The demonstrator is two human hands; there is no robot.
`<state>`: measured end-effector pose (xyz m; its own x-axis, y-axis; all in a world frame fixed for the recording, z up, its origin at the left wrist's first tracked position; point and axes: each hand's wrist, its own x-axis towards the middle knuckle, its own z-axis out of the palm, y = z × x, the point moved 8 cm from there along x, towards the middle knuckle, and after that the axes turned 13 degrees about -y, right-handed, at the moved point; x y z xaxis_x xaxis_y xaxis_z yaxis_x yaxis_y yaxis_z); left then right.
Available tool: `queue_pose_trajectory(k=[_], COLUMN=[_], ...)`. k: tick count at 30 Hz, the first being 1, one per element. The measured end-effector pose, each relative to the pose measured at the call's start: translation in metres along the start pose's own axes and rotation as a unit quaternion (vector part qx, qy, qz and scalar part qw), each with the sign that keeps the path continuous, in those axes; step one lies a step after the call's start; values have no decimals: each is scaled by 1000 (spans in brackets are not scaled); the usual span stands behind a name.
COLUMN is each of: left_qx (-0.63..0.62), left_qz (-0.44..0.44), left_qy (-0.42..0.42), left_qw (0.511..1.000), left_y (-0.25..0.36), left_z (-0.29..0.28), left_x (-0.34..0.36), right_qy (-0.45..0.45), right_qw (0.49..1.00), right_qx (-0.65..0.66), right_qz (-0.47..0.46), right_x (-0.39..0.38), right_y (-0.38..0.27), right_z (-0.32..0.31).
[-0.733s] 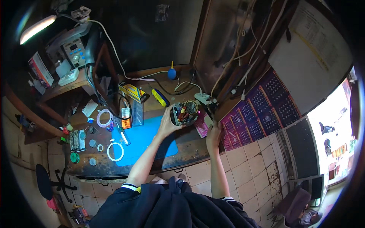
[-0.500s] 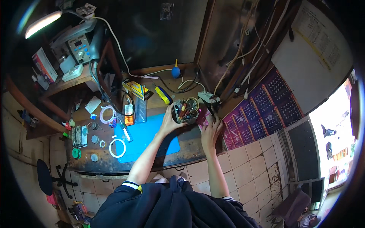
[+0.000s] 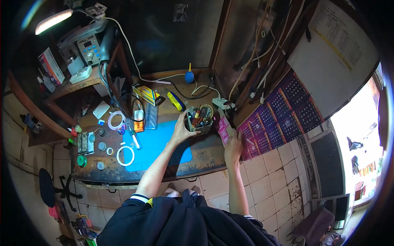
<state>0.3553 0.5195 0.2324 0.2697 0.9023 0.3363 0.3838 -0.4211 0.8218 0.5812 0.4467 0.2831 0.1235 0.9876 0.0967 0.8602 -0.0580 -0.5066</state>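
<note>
A clear tool box (image 3: 202,129) stands at the right of the workbench, filled with screwdriver-like handles, and a round tape roll (image 3: 206,110) sits in its top. My left hand (image 3: 181,130) grips the box from its left side, thumb along the near face. To the right, my right hand (image 3: 234,146) is closed at the lower end of a pink printed sheet (image 3: 223,130) with a tan strip along its edge. The fingertips are partly hidden there. Beyond the box lies a yellow-and-black cutter-like tool (image 3: 175,101).
A blue mat (image 3: 164,151) covers the bench's middle, with a white ring (image 3: 125,156) on its left edge. A power strip (image 3: 221,103) and cables lie at the back right. A purple calendar (image 3: 271,119) hangs along the right wall. A soldering station (image 3: 88,50) sits on the left shelf.
My right hand has moved slightly down and its fingers have drawn in from stretched out. More of the pink sheet and tan strip now shows. The left hand keeps its hold on the box.
</note>
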Motion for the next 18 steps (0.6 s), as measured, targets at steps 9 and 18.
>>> queue_pose_trajectory(k=[9,18], left_qx=[-27,-12], left_qz=[2,-6], left_qy=[-23,-29], left_qw=[999,999], left_y=[19,25], left_z=[43,48], left_x=[16,17], right_qy=[83,155], right_qw=[995,977], right_qx=[-58,-131], right_qz=[-6,-70], right_x=[-32,-48], right_y=[29,-6], right_z=[-7,-16])
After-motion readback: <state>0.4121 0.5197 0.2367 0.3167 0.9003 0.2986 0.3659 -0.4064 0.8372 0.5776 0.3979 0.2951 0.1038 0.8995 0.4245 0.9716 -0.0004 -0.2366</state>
